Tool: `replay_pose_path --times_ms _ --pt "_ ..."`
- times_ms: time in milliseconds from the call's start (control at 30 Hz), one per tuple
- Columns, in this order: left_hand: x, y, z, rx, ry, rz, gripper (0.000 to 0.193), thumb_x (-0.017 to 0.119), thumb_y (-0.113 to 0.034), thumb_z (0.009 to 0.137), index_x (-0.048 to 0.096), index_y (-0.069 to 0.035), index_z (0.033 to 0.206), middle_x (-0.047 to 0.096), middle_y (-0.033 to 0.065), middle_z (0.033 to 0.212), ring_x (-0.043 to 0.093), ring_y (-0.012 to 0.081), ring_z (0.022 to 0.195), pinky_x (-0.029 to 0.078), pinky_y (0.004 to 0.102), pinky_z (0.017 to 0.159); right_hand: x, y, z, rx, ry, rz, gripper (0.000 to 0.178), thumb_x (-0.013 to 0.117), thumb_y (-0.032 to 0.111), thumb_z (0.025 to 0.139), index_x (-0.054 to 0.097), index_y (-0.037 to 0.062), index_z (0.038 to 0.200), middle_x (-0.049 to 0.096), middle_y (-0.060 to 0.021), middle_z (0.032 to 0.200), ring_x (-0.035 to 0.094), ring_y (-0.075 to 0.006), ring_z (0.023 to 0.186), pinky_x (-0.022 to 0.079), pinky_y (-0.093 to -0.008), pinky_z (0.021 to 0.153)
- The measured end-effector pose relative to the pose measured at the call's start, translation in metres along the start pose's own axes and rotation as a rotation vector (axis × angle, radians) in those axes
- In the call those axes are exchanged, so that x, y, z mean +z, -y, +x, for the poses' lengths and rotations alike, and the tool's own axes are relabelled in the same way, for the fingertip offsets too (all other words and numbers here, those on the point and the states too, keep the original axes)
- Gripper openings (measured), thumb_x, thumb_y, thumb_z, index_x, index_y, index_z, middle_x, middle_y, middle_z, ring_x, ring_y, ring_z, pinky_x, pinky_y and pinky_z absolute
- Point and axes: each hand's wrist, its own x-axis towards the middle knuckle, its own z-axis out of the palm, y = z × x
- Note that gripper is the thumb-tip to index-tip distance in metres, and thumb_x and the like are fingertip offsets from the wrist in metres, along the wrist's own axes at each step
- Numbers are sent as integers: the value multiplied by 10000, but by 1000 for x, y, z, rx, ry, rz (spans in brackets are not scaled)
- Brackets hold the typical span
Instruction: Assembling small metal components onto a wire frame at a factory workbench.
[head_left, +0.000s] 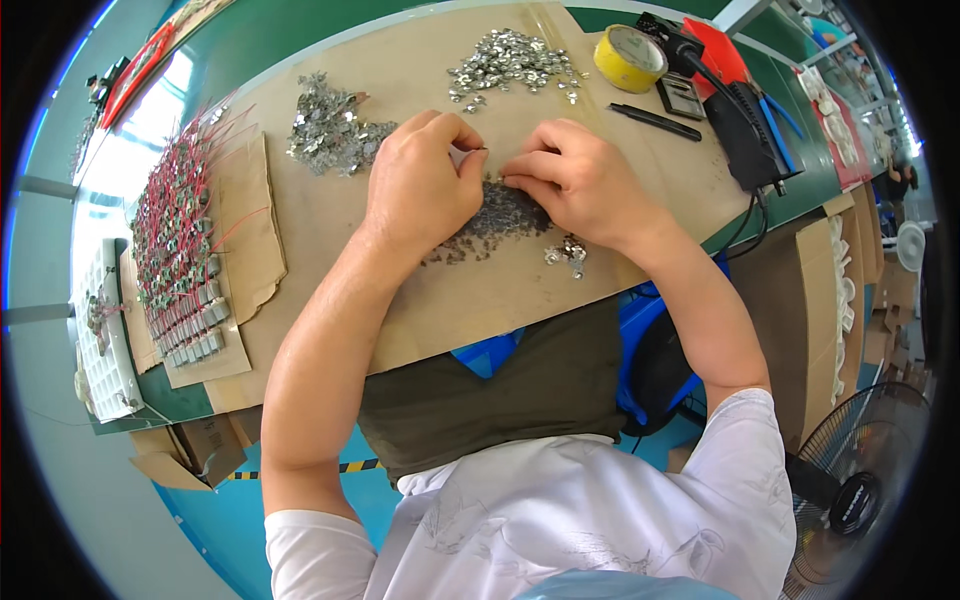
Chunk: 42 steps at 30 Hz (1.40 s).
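Note:
My left hand [425,180] is closed in a pinch over the middle of the cardboard-covered table, its thumb and forefinger pressed together. Facing it, my right hand [585,185] pinches too, fingertips close to the left ones. Whatever lies between the fingers is too small or hidden to name. Just below the fingertips spreads a pile of tiny dark parts [505,215]. A few shiny metal bits [567,256] lie by my right wrist. Beyond my left hand is a heap of flat silver metal pieces [330,130]; farther back sits a pile of shiny round metal pieces [515,62].
At left, rows of small components with red wires [175,230] stand on cardboard beside a white tray [103,345]. At back right are a yellow tape roll [630,57], a slim black tool [655,122], a black corded box [745,135] and a red bin [715,50]. A fan [850,490] stands lower right.

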Motion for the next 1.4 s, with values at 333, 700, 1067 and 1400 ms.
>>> replay_pose_path --times_ms 333,700,1067,1400 --pt "3 -2 -1 94 29 -41 103 791 -63 845 744 -23 928 739 107 867 670 207 679 556 333 667 -22 16 -23 67 59 64 81 811 100 834 766 59 888 643 -74 840 656 -293 823 548 -405 717" --pt "7 -12 -8 99 237 -127 96 748 -54 856 755 -37 950 717 133 930 715 338 855 581 424 767 -69 -55 -36 51 -214 -445 178 742 81 901 769 24 1067 704 -113 971 665 -330 940 557 -426 841" --pt "9 -9 -10 188 206 -85 82 772 0 865 759 -8 946 714 96 927 710 231 751 584 339 703 -61 -75 -54 148 -187 -406 238 758 78 892 778 56 1128 700 -85 1030 648 -297 962 540 -416 862" --pt "6 -15 -8 91 235 -128 205 743 -19 851 721 -24 1055 732 147 942 723 347 862 591 428 775 -69 -64 -49 252 -137 -219 248 765 34 891 762 26 1139 662 -99 978 652 -274 826 536 -362 742"
